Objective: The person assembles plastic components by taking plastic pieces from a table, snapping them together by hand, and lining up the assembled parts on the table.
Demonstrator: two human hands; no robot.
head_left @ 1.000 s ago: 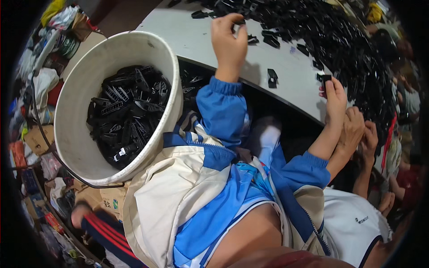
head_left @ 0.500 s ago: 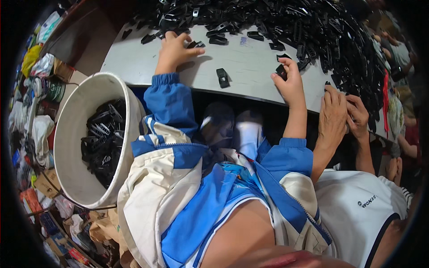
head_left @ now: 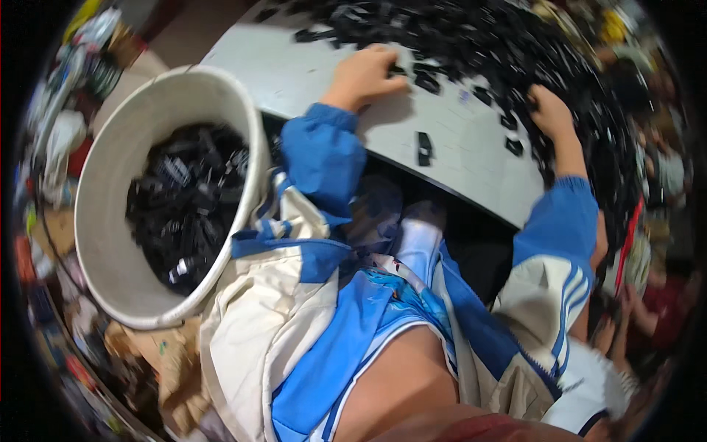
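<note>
My left hand (head_left: 364, 77) rests on the white table, thumb stretched away from its bent fingers. Beside those fingertips is a small black plastic clip-like piece (head_left: 397, 71), and more lie just past it. At the right, my right hand (head_left: 552, 112) reaches the edge of a heap of black plastic pieces (head_left: 589, 136). Its fingers are bent together; blur hides what is in them. Two loose pieces lie to its left, one a dark piece (head_left: 514, 146). A single black piece (head_left: 424, 149) lies near the table's front edge.
A white bucket (head_left: 96, 184) partly filled with black pieces stands left of my lap, beside the table (head_left: 471, 173). Bags, boxes and brown paper (head_left: 180, 376) crowd the floor at left. A co-worker in a white top (head_left: 589, 387) sits close at my right.
The view has swung, shifting the table rightward. My right hand has let go of a black piece and moved right to the heap. The co-worker's hands are now mostly hidden behind my sleeve.
</note>
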